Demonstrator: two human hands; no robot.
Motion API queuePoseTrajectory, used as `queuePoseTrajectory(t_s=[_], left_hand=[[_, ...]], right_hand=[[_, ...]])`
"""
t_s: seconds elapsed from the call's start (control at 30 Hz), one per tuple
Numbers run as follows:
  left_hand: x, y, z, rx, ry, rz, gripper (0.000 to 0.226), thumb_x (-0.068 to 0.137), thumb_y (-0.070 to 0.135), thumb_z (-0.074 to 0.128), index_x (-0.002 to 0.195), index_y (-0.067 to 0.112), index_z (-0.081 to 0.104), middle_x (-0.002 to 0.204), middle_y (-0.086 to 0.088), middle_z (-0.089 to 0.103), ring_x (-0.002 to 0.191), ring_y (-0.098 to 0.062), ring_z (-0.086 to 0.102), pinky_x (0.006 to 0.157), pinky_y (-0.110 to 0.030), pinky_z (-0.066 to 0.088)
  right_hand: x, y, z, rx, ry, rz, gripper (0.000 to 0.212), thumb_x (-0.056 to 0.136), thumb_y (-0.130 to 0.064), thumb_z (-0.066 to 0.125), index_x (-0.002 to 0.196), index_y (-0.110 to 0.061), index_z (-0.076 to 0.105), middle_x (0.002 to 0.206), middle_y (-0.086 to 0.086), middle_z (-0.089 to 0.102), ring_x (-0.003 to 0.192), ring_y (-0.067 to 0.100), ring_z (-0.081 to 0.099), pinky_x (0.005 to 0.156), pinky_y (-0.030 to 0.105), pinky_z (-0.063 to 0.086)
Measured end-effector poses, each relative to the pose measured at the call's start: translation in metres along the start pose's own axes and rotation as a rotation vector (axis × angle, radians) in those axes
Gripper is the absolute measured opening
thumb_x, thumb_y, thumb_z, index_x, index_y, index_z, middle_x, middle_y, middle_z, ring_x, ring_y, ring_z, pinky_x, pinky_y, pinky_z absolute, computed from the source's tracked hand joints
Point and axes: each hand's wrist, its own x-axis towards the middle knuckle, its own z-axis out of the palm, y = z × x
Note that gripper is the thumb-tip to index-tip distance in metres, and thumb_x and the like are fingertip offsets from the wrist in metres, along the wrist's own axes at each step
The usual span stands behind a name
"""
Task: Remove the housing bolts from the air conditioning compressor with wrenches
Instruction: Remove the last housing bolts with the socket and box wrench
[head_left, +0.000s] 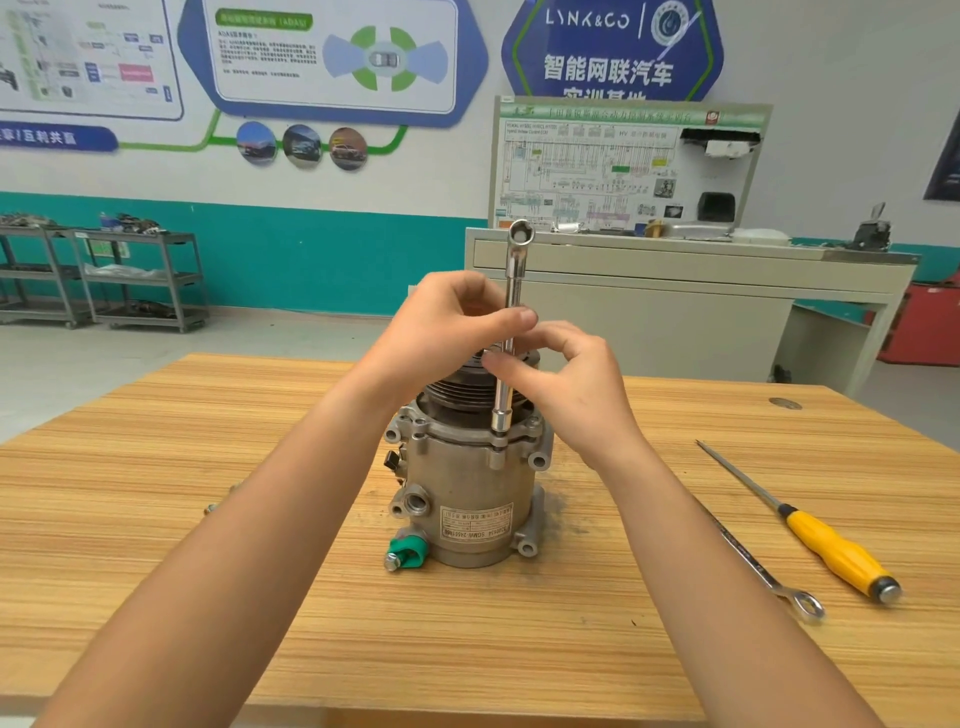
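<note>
A grey metal air conditioning compressor (467, 499) stands upright on the wooden table (208, 597), pulley end up. A chrome socket wrench (511, 301) stands vertically with its lower socket over a housing bolt (500, 446) on the compressor's upper flange. My left hand (447, 332) pinches the wrench shaft about halfway up. My right hand (561, 379) pinches the same shaft just below, from the right. The wrench's upper socket end points up, free.
A combination wrench (769, 577) and a yellow-handled screwdriver (831, 545) lie on the table to the right. A small bolt (210, 509) lies at left. A green-capped port (408, 553) sticks out at the compressor's base. A cabinet with a training board (623, 166) stands behind.
</note>
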Motion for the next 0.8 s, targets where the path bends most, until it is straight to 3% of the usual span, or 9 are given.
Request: queuePoseTrajectory(t_s=[0.17, 0.27, 0.37, 0.43, 0.57, 0.7, 0.8], left_hand=[[-0.004, 0.001, -0.006, -0.028, -0.193, 0.015, 0.019, 0.096, 0.019, 0.053, 0.094, 0.029, 0.069, 0.091, 0.014, 0.073, 0.093, 0.001, 0.065, 0.082, -0.013, 0.049], [-0.004, 0.002, -0.005, 0.036, -0.08, 0.013, 0.014, 0.092, 0.023, 0.06, 0.085, 0.018, 0.072, 0.085, -0.001, 0.072, 0.082, -0.009, 0.065, 0.075, -0.022, 0.051], [-0.002, 0.001, 0.002, 0.09, 0.05, 0.013, 0.021, 0.085, 0.029, 0.068, 0.079, 0.008, 0.068, 0.078, -0.011, 0.068, 0.067, -0.011, 0.057, 0.066, -0.028, 0.047], [-0.002, 0.0, 0.003, 0.068, 0.026, -0.003, 0.017, 0.088, 0.03, 0.065, 0.082, 0.015, 0.07, 0.085, -0.004, 0.071, 0.077, -0.013, 0.063, 0.074, -0.026, 0.049], [-0.004, -0.001, -0.006, -0.004, -0.147, -0.023, 0.021, 0.097, 0.022, 0.05, 0.095, 0.032, 0.068, 0.097, 0.02, 0.07, 0.1, 0.007, 0.061, 0.087, -0.008, 0.043], [-0.004, -0.003, -0.006, -0.113, -0.073, -0.032, 0.012, 0.09, 0.016, 0.061, 0.091, 0.024, 0.068, 0.102, 0.004, 0.071, 0.098, -0.008, 0.065, 0.091, -0.026, 0.049], [-0.005, -0.004, -0.003, -0.125, -0.07, -0.044, 0.009, 0.089, 0.016, 0.061, 0.089, 0.024, 0.067, 0.1, -0.001, 0.07, 0.096, -0.012, 0.064, 0.092, -0.031, 0.049]], right_hand=[[0.001, -0.002, -0.005, 0.146, -0.144, 0.015, 0.006, 0.082, -0.022, 0.067, 0.087, -0.019, 0.068, 0.103, -0.012, 0.058, 0.092, -0.011, 0.051, 0.066, -0.006, 0.033], [0.0, -0.001, -0.003, 0.144, -0.158, 0.033, 0.012, 0.083, -0.025, 0.066, 0.094, -0.021, 0.068, 0.105, -0.014, 0.058, 0.093, -0.012, 0.051, 0.066, -0.006, 0.034], [-0.003, 0.002, 0.0, 0.064, -0.059, 0.025, 0.01, 0.077, -0.031, 0.071, 0.078, -0.026, 0.062, 0.093, -0.016, 0.059, 0.086, -0.016, 0.05, 0.065, -0.007, 0.032], [-0.002, 0.003, 0.001, 0.066, -0.039, 0.024, 0.012, 0.077, -0.03, 0.071, 0.072, -0.025, 0.061, 0.09, -0.013, 0.06, 0.085, -0.014, 0.05, 0.063, -0.005, 0.032], [0.002, 0.004, -0.005, 0.132, -0.113, 0.053, 0.008, 0.081, -0.022, 0.068, 0.074, -0.024, 0.065, 0.103, -0.01, 0.06, 0.095, -0.003, 0.054, 0.066, -0.004, 0.034], [0.001, 0.002, -0.008, 0.176, -0.204, 0.075, 0.006, 0.085, -0.022, 0.064, 0.088, -0.025, 0.068, 0.101, -0.018, 0.06, 0.091, -0.012, 0.052, 0.064, -0.006, 0.034], [-0.001, 0.0, -0.004, 0.144, -0.176, 0.067, 0.004, 0.083, -0.027, 0.066, 0.084, -0.03, 0.066, 0.097, -0.015, 0.062, 0.088, -0.011, 0.053, 0.062, -0.004, 0.036]])
